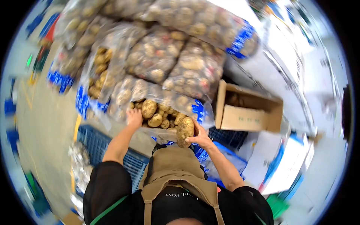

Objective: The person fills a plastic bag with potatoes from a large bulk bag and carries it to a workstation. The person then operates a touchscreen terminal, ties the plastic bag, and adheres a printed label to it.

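Note:
My right hand (200, 135) is closed around a large potato (185, 132), held at the near right side of a torn-open plastic bag (123, 93). Loose potatoes (155, 120) of mixed sizes show through the bag's opening. At the left edge of that opening is my left hand (134, 117), its fingertips at the plastic and the potatoes beside it. Whether those fingers grip the plastic or a potato is hard to make out.
More filled potato bags (153, 56) are stacked beyond the open one. To the right stands an open cardboard box (245, 118) with dark contents. Blue plastic pallets (93, 140) lie below the stack. White boxes (288, 161) stand at the right.

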Action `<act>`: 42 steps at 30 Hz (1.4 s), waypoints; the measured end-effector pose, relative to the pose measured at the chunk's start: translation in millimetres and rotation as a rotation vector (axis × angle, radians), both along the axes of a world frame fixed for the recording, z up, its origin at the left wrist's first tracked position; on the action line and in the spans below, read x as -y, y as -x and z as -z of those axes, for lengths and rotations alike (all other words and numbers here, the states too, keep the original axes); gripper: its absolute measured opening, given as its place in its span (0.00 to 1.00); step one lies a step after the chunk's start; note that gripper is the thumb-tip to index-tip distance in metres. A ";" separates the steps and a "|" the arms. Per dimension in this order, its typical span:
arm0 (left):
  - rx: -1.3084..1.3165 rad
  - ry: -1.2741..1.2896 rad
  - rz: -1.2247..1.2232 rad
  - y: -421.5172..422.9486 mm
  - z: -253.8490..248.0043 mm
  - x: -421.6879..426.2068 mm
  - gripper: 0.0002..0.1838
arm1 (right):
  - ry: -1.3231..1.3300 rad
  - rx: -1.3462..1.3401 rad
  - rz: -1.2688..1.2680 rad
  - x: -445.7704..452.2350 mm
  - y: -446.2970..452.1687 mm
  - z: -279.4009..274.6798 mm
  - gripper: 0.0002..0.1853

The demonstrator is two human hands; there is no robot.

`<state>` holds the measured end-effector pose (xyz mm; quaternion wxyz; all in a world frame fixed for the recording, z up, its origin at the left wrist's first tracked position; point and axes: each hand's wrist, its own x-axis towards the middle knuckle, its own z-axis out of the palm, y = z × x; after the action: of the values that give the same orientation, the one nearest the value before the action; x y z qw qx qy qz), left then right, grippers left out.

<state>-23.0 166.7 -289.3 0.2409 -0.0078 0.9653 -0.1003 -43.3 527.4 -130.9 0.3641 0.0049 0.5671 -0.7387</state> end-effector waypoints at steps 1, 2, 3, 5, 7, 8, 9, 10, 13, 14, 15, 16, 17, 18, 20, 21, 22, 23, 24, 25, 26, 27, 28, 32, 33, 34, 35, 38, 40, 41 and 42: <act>0.043 -0.051 -0.022 4.3 -13.6 0.4 0.28 | 0.041 0.060 0.103 -5.9 -17.2 -5.5 0.56; 0.092 -0.104 -0.035 9.4 -32.4 -2.7 0.29 | 0.082 0.114 0.215 -13.5 -37.5 -11.9 0.55; 0.111 -0.118 -0.025 10.6 -37.7 -1.3 0.31 | 0.115 0.160 0.320 -18.8 -60.0 -14.7 0.51; 0.198 -0.124 -0.033 24.0 -55.7 -8.5 0.35 | 0.162 0.212 0.492 -29.3 -104.9 -16.5 0.50; 0.181 -0.148 0.056 18.0 -25.5 15.1 0.40 | 0.219 0.263 0.620 -35.1 -145.7 -36.9 0.50; 0.165 -0.187 -0.008 13.0 -50.5 3.7 0.42 | 0.248 0.257 0.699 -36.6 -168.6 -38.2 0.49; 0.104 -0.096 0.026 6.6 -65.9 -8.4 0.44 | 0.279 0.239 0.770 -39.0 -187.5 -35.3 0.49; 0.076 -0.045 0.056 1.5 -59.5 -6.1 0.45 | 0.313 0.226 0.840 -38.1 -206.5 -33.3 0.49; 0.150 0.039 0.041 8.9 -62.7 -13.1 0.50 | 0.342 0.259 1.047 -38.6 -253.6 -46.0 0.47; 0.160 0.032 0.069 12.3 -70.6 -16.0 0.50 | 0.343 0.281 1.109 -35.6 -268.5 -48.4 0.47; 0.171 0.025 0.090 13.9 -75.5 -18.1 0.50 | 0.371 0.254 1.172 -33.6 -283.4 -38.5 0.45; 0.189 0.021 0.107 14.2 -77.0 -19.5 0.49 | 0.398 0.273 1.213 -33.9 -295.6 -34.7 0.45; 0.183 0.034 0.111 13.4 -77.9 -21.1 0.50 | 0.427 0.289 1.247 -35.0 -306.8 -32.5 0.44; 0.175 0.046 0.111 10.8 -75.7 -21.2 0.50 | 0.456 0.304 1.278 -35.6 -317.3 -28.4 0.43; 0.019 0.103 0.251 -3.5 -48.5 -4.3 0.50 | 0.524 0.235 1.325 -36.6 -336.6 -3.3 0.40; 0.077 0.142 0.239 -3.4 -52.8 -8.4 0.47 | 0.505 0.235 1.346 -35.3 -343.5 1.9 0.40; 0.136 0.180 0.228 -3.9 -60.5 -14.7 0.45 | 0.486 0.234 1.364 -35.8 -348.6 3.2 0.39; 0.163 0.197 0.245 -1.1 -63.1 -21.0 0.44 | 0.468 0.239 1.374 -34.8 -354.7 2.4 0.40; 0.177 0.203 0.279 0.2 -63.6 -28.5 0.44 | 0.454 0.241 1.379 -32.9 -359.8 -3.2 0.40; 0.188 0.207 0.310 2.6 -63.5 -36.2 0.43 | 0.431 0.272 1.399 -31.1 -362.8 -12.2 0.41; 0.186 0.214 0.345 4.6 -62.5 -47.0 0.43 | 0.394 0.286 1.397 -29.7 -368.7 -6.7 0.42; 0.188 0.214 0.371 3.4 -58.6 -57.5 0.43 | 0.389 0.254 1.396 -28.6 -372.0 -9.3 0.43; 0.189 0.218 0.395 2.3 -57.5 -64.1 0.42 | 0.384 0.228 1.385 -25.9 -376.7 -12.9 0.44; 0.200 0.209 0.490 0.7 -53.0 -95.6 0.40 | 0.305 0.185 1.475 -3.9 -391.7 -9.3 0.45; 0.202 0.203 0.516 1.2 -51.5 -102.8 0.40 | 0.317 0.182 1.499 3.3 -395.6 -8.3 0.45; 0.206 0.193 0.538 0.3 -51.1 -111.3 0.39 | 0.330 0.179 1.519 11.1 -399.4 -7.1 0.45; 0.209 0.191 0.559 0.3 -49.9 -117.0 0.39 | 0.340 0.187 1.543 18.0 -402.5 -1.0 0.45; 0.231 0.177 0.616 -1.8 -48.0 -130.6 0.38 | 0.410 0.183 1.591 36.8 -408.8 9.0 0.43; 0.247 0.164 0.652 -1.0 -46.6 -140.6 0.37 | 0.414 0.178 1.615 43.5 -410.3 11.4 0.42; 0.253 0.159 0.660 0.5 -46.4 -143.9 0.36 | 0.415 0.182 1.626 44.1 -410.9 12.1 0.42; 0.261 0.154 0.672 3.7 -44.8 -145.5 0.36 | 0.420 0.187 1.636 45.7 -410.4 13.2 0.41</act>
<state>-26.8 312.2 -244.4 0.3143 0.3047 0.8647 -0.2463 367.1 481.7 -144.1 -0.2458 0.4068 0.2039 -0.8559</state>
